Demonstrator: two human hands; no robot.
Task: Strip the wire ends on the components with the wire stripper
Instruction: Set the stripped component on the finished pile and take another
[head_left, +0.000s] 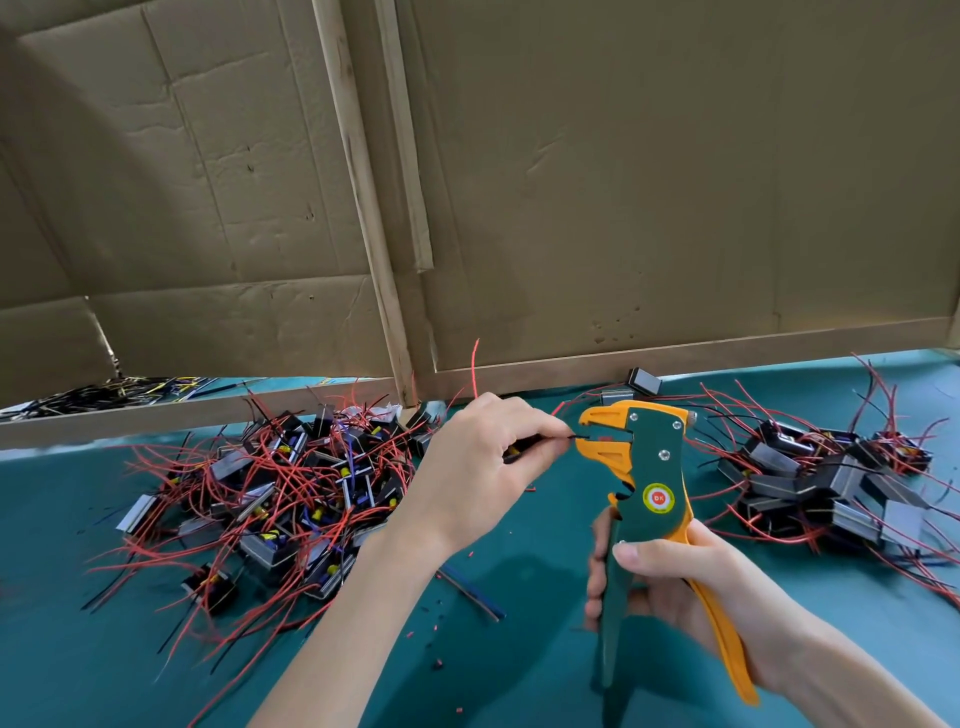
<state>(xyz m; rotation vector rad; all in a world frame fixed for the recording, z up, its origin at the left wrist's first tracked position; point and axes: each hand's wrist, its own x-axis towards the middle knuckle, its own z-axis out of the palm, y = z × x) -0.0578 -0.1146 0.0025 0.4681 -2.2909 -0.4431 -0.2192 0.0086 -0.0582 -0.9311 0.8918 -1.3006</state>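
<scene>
Right hand grips the green-and-orange wire stripper upright above the teal table; left hand pinches a thin black wire, feeding its tip between the stripper's orange blades, just left.

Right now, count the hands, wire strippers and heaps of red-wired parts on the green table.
Hands: 2, the left hand pinching a black wire, the right hand holding the tool.
Tools: 1, the wire stripper.
Heaps of red-wired parts: 2, left heap, right heap.
Total: 5
</scene>
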